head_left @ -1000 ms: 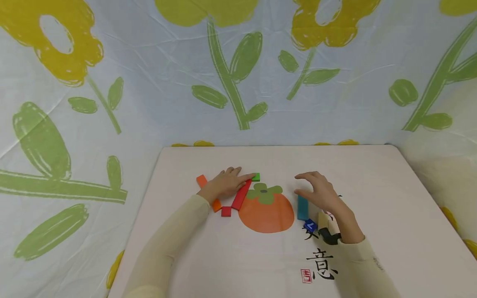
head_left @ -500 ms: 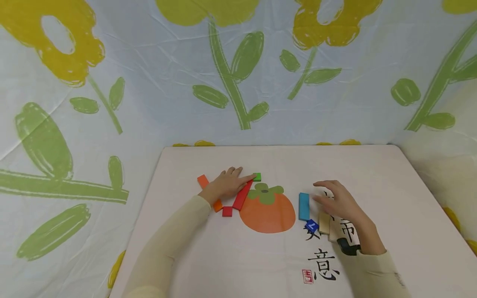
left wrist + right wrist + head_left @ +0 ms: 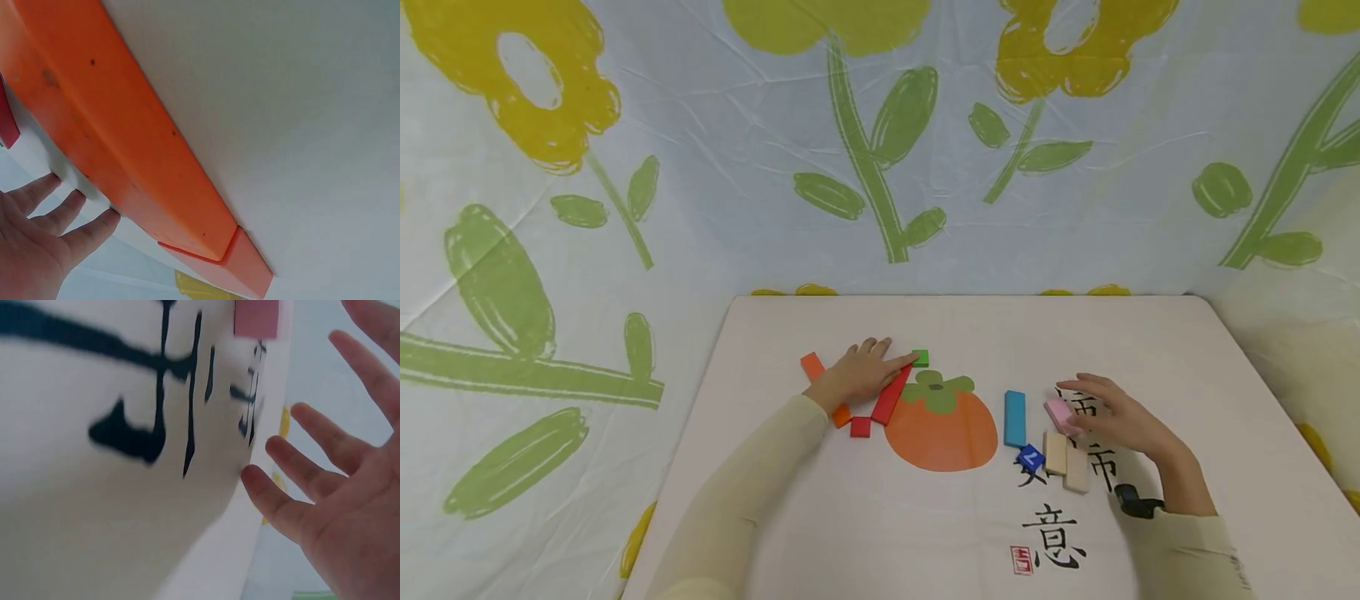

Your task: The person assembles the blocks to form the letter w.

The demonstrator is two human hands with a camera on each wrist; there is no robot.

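Your right hand (image 3: 1120,415), fingers spread, empty, beside pink block (image 3: 1057,412) on tabletop (image 3: 1150,342); left hand (image 3: 861,373) extended, gripping nothing visible, index at green block (image 3: 922,359). Pink block: probably light, stiff; pinch across long sides.

Shows a white mark (image 3: 1031,457) like a 2 on top of the dark blue cube (image 3: 1030,460). Says 意 (image 3: 1054,538) in big black writing on the near right of the worktop (image 3: 880,525). Has a red stamp (image 3: 1021,561) just left of that, too small to read. Shows more black signs (image 3: 1102,465) farther off, partly covered, with 市 clear enough to read.
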